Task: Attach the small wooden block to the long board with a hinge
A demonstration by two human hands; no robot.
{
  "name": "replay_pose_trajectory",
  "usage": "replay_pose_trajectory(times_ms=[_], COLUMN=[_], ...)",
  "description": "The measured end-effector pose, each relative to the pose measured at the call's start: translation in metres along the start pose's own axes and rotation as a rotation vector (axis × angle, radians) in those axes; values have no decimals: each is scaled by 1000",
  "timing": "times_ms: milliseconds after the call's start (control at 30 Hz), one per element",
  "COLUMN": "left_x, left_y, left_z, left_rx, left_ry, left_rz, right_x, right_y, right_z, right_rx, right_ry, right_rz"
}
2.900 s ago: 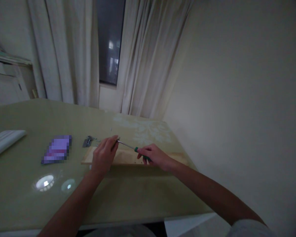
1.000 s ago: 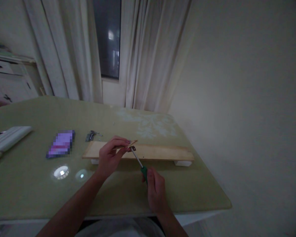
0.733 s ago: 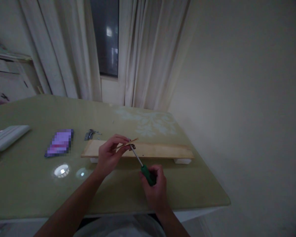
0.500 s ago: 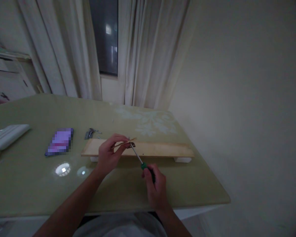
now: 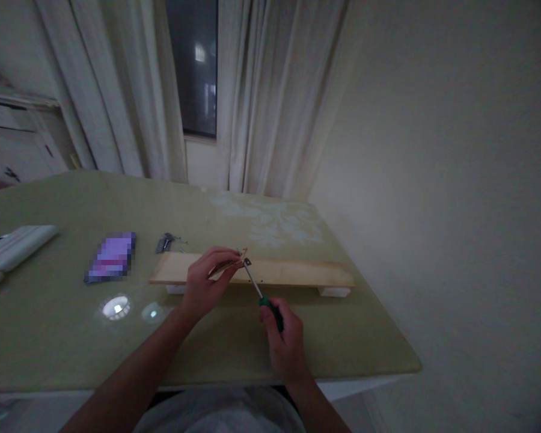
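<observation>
My right hand (image 5: 286,340) is wrapped round the green and black handle of a screwdriver (image 5: 270,310). Its shaft points up and left, with the tip against a small dark metal bracket (image 5: 247,262). My left hand (image 5: 210,279) pinches a thin, flat wooden piece (image 5: 225,266) together with the bracket. Fingers cover much of both, and how they join is too small to tell. Both are above a long pale wooden board (image 5: 297,273), which lies across white blocks (image 5: 334,292) and has small dark holes near its front edge.
Behind the board's left end lie small metal parts and screws (image 5: 166,242). A phone with a blurred purple screen (image 5: 112,257) rests further left, and a long white object (image 5: 20,248) at the far left. The green table (image 5: 356,346) meets the wall on the right.
My left hand has shifted slightly right and turned the wooden piece and bracket, so their angle differs. The screwdriver tip has moved a little right with them.
</observation>
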State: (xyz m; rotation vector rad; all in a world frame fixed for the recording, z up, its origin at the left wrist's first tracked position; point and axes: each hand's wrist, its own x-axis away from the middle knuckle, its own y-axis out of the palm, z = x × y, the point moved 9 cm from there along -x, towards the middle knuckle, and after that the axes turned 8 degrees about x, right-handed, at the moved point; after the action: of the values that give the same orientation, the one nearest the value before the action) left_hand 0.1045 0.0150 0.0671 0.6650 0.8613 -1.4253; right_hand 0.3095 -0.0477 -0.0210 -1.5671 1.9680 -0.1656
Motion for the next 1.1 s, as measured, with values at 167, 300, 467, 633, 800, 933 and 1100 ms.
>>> replay_pose_trajectory(times_ms=[167,300,467,633,800,933,1100], left_x=[-1,-2,-3,-1,0,1,0], left_y=[2,3,5,7,8,8,6], left_z=[1,-1,-4,-6,-6,-10,-11], left_rx=[-34,-44,-61,-80,-94,-67,-35], left_ry=[9,-16,-18,-1,-14,-67,-87], left_rz=[-2,-1,-30,-49,-50,-18,7], right_x=[-3,-3,-1,-1,-4,-5,-3], right_y=[0,-3,-2,4,-2,-4,-4], right_z=[2,6,4,2,2,3,-1], right_rx=[-1,10,31,21,40,40,74], right_ry=[36,57,36,38,48,35,-2], right_rz=[17,88,51,-46,56,104,90])
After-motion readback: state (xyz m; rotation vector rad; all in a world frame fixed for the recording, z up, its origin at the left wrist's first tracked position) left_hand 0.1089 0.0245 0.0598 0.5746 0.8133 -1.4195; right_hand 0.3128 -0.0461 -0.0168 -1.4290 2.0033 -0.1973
